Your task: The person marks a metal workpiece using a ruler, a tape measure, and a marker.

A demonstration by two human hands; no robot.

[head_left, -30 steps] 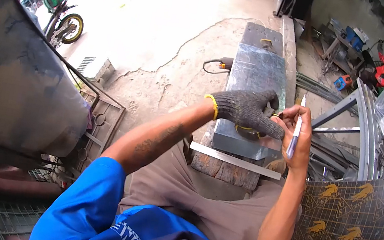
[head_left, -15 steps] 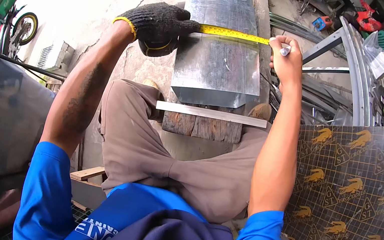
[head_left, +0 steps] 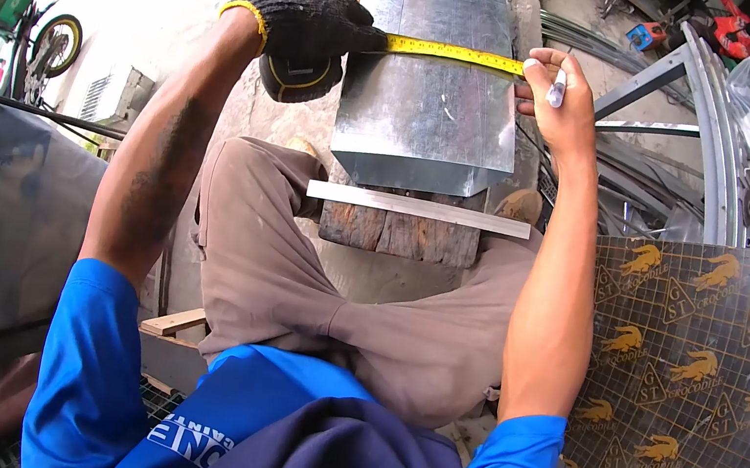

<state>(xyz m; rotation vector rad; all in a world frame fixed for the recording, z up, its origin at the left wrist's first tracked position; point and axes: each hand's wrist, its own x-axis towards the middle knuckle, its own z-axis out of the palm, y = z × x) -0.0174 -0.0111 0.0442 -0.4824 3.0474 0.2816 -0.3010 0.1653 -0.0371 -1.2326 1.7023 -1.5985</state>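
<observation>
A bent piece of shiny sheet metal point(head_left: 430, 109) lies lengthwise on a thick weathered wooden beam point(head_left: 395, 233) between my knees. Across the metal stretches a yellow tape measure blade point(head_left: 455, 53). My left hand point(head_left: 312, 20), in a black knit glove with a yellow cuff, is closed around the tape measure at the metal's left edge; its dark case point(head_left: 299, 78) shows below the glove. Bare, my right hand point(head_left: 561, 102) pinches the blade's far end at the right edge. A pale marker pen point(head_left: 557, 90) is also held among its fingers.
A flat metal strip point(head_left: 419, 209) lies across the beam's near end. Metal frames point(head_left: 708, 141) and long bars crowd the right side. A patterned black sheet point(head_left: 680, 365) stands at lower right. A motorbike point(head_left: 54, 47) is at far left.
The view has shifted a little, so the metal and beam sit higher. Both hands stay at the metal's edges with the tape stretched; the pen in my right hand points more upright.
</observation>
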